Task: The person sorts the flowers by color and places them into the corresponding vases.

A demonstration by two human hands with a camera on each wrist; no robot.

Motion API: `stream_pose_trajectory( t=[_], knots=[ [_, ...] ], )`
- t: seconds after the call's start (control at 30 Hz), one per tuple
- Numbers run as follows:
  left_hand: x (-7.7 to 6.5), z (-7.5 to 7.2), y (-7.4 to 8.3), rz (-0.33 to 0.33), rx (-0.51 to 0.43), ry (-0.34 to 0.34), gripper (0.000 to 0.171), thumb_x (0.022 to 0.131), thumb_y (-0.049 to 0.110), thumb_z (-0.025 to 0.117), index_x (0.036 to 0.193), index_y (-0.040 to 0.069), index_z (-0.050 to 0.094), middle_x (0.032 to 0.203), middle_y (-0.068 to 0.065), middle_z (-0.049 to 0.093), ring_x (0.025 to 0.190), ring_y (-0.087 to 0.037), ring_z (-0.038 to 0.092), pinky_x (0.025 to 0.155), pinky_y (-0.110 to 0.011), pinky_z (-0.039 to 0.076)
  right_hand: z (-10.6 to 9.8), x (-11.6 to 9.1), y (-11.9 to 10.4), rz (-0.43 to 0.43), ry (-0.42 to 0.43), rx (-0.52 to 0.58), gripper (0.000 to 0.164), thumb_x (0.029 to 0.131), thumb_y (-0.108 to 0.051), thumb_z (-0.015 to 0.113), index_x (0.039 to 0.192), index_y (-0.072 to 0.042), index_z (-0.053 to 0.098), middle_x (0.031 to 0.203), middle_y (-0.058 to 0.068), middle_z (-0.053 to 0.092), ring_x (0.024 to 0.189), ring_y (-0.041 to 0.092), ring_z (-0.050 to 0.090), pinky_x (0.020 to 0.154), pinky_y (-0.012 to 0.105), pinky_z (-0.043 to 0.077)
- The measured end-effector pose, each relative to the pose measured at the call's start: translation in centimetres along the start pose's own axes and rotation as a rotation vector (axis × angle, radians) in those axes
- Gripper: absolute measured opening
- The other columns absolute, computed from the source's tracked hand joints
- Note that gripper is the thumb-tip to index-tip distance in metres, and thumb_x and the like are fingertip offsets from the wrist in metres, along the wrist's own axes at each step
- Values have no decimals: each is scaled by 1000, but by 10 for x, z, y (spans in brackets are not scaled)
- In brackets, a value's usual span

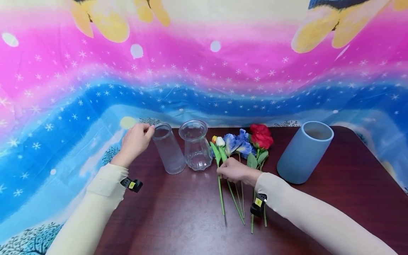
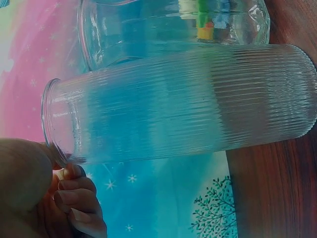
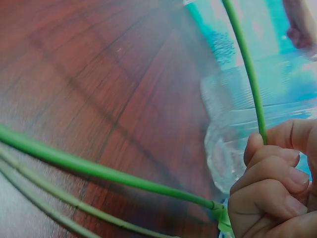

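At the left, my left hand (image 1: 135, 141) pinches the rim of a tall ribbed glass vase (image 1: 170, 152) between thumb and fingers. The left wrist view shows the ribbed vase (image 2: 163, 109) upright on the table, its rim at the thumb. My right hand (image 1: 236, 171) pinches the green stem (image 3: 250, 74) of an orange-yellow tulip (image 1: 214, 139). A white tulip (image 1: 220, 141) lies right beside it, its stem passing below the hand. Blue irises (image 1: 237, 143) and red roses (image 1: 261, 136) lie just beyond, their stems pointing toward me.
Between the ribbed vase and the flowers stands a clear flared glass vase (image 1: 197, 150). A tall blue-grey vase (image 1: 304, 154) stands on the right. The dark wooden table (image 1: 178, 212) ends at a patterned cloth backdrop (image 1: 191, 71).
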State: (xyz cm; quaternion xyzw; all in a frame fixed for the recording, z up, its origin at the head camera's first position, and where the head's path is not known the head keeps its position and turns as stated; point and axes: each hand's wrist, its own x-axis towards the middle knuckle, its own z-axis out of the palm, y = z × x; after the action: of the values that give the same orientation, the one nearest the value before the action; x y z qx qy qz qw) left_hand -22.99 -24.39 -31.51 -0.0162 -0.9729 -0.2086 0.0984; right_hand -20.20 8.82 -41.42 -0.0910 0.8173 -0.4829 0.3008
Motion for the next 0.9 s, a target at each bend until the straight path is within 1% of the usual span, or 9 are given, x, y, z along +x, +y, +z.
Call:
stream_pose_trajectory(
  t=[0.1, 0.2, 0.4, 0.47, 0.67, 0.8, 0.9],
  knots=[
    [0, 0, -1, 1, 0, -2, 47, 107, 41, 40, 68, 14, 42, 63, -3, 43, 60, -22, 43, 55, -33, 32, -3, -3, -3, -1, -41, 78, 34, 91, -11, 53, 58, -12, 45, 52, -7, 25, 48, 8, 16, 46, 22, 20],
    [0, 0, -1, -1, -4, -4, 47, 107, 41, 40, 68, 15, 41, 63, -3, 43, 59, -22, 42, 55, -34, 32, -7, -6, -6, -2, -73, 155, 38, 94, -11, 52, 58, -14, 38, 55, -7, 21, 50, 9, 12, 48, 23, 17],
    [0, -1, 0, -3, -4, -1, 48, 107, 40, 41, 67, 15, 41, 62, -2, 42, 59, -23, 42, 56, -34, 32, -12, -14, -14, -11, -101, 291, 34, 96, -13, 50, 63, -14, 44, 56, -9, 22, 48, 6, 13, 47, 22, 15],
    [0, -1, 0, 4, 1, -2, 48, 107, 40, 40, 67, 15, 41, 62, -2, 42, 59, -23, 42, 56, -34, 32, -14, -17, -16, -21, -107, 321, 33, 96, -13, 49, 63, -14, 45, 55, -9, 23, 46, 5, 14, 46, 21, 15],
    [0, -1, 1, -3, -3, -9, 47, 107, 41, 41, 68, 15, 42, 62, -2, 42, 60, -22, 43, 56, -34, 32, -15, -23, -20, -59, -112, 383, 39, 97, -11, 47, 60, -16, 36, 54, -9, 24, 44, 3, 17, 44, 19, 17],
    [0, -1, 1, -2, -6, -9, 47, 107, 40, 41, 67, 15, 42, 62, -2, 42, 60, -22, 43, 56, -34, 32, -15, -27, -22, -85, -91, 412, 41, 98, -10, 46, 60, -16, 33, 55, -9, 24, 44, 3, 19, 44, 19, 18],
    [0, -1, 1, 7, -8, -7, 47, 107, 39, 41, 67, 15, 42, 62, -2, 42, 59, -22, 43, 56, -34, 33, -15, -31, -24, -108, -68, 431, 38, 99, -10, 46, 63, -15, 34, 56, -8, 23, 45, 3, 19, 45, 19, 18]
  ],
)
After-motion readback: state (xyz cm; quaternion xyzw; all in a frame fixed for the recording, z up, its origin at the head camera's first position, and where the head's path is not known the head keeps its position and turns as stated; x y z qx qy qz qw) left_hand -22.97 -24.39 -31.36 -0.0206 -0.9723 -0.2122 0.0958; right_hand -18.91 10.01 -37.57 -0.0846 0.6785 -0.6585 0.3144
